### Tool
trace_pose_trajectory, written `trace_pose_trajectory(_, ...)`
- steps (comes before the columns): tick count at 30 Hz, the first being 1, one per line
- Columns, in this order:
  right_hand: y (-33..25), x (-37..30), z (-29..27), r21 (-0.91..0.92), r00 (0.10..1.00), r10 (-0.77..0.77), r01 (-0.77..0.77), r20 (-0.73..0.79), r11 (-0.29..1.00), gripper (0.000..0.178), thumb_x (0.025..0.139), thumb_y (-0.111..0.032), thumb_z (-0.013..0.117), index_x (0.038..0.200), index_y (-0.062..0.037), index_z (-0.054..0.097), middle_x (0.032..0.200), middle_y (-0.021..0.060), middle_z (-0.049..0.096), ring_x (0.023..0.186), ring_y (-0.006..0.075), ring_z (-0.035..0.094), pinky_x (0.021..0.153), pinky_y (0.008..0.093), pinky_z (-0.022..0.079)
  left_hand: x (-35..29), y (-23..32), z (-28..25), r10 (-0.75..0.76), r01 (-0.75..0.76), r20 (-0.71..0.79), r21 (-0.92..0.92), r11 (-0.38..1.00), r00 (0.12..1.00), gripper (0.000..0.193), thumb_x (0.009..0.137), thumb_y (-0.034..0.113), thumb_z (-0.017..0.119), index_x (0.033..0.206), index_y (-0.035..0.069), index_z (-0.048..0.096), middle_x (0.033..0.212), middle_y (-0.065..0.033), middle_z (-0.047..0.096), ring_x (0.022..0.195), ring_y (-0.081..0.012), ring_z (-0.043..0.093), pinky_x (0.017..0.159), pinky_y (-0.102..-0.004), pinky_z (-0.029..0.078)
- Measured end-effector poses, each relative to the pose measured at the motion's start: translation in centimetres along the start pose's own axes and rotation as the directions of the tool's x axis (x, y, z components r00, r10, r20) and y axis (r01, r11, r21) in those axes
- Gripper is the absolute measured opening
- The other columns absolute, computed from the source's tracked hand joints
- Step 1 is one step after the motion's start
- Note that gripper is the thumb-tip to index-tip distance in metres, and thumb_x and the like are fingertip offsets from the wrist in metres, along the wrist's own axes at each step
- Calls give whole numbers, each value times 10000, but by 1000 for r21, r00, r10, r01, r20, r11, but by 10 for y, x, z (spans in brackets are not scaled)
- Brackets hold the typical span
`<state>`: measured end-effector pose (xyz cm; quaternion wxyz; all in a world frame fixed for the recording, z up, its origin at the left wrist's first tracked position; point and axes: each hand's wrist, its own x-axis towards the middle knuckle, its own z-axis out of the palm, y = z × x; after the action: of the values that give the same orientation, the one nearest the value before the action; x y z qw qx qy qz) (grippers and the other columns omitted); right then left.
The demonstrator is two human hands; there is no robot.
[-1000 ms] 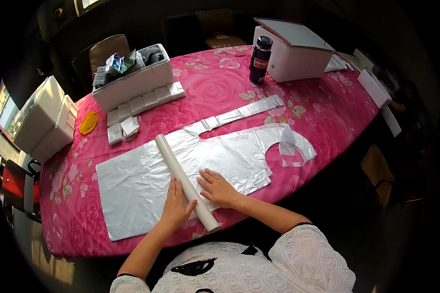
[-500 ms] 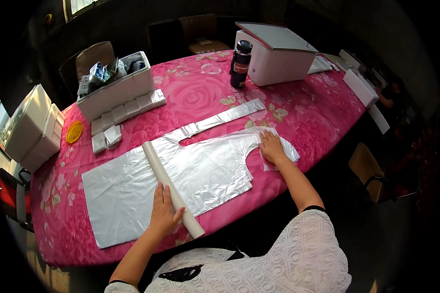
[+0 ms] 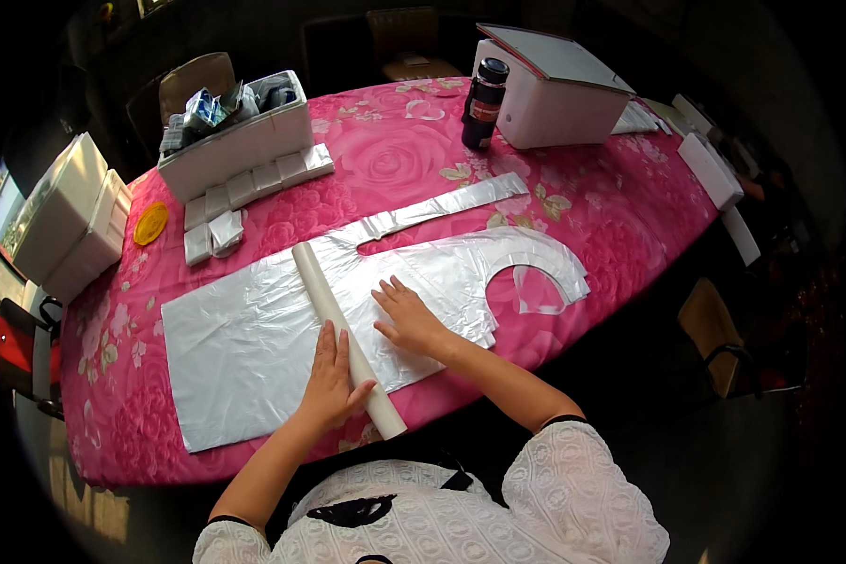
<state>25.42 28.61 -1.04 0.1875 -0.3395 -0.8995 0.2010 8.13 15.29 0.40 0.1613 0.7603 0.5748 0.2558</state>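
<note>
A silvery-white thin plastic sheet [image 3: 226,348] lies flat, with a straight strap-like end at the far right and a curved one nearer. Several layers show at its cut edge. Across its middle rests a pale, rigid tube [image 3: 324,296], whose near end reaches past the sheet. My left hand [image 3: 330,378] lies on the tube's near half, fingers stretched out together and thumb over it. To the right of the tube, my right hand [image 3: 406,318] is over the sheet with fingers spread, holding nothing.
A pink flowered cloth [image 3: 385,150] covers the table. Behind the sheet stand a white foam box [image 3: 244,141] of packets, a row of small folded white packets [image 3: 254,179], a dark flask [image 3: 484,103] and a lidded foam box [image 3: 555,113]. A yellow disc [image 3: 150,224] lies left.
My right hand has left the curved strap and moved left toward the tube. That strap now shows uncovered, its loop spread. My left hand stays on the tube. The view has shifted slightly.
</note>
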Motion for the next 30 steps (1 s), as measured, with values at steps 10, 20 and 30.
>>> trace_pose_trajectory(10,90,-3,-37,-245,978,187,-205,-93,948,617,859,-332,461,1308,61,305,1387,205,284,1305,296,238,1068,385,186,-2,-1,14,-113,110,-48,-71,991,992,915,763,357,607,1382,-19,47,1416,-296,1,1326,-425,30,1069,-462,101)
trace_pose_trajectory(20,221,-85,-122,-369,730,544,-680,-413,633,487,867,-295,432,1229,30,446,1301,192,421,1223,301,384,1016,356,303,11,8,16,-82,81,-25,-26,996,996,908,750,374,593,1374,-41,81,1425,-282,-6,1336,-402,13,1061,-481,92)
trace_pose_trajectory(30,199,-71,-130,-350,633,567,-770,-527,534,178,760,-174,552,879,-71,636,889,104,636,847,294,595,750,397,452,11,8,19,-94,95,-31,33,995,995,908,749,371,599,1374,-38,82,1427,-275,4,1336,-398,23,1049,-502,120)
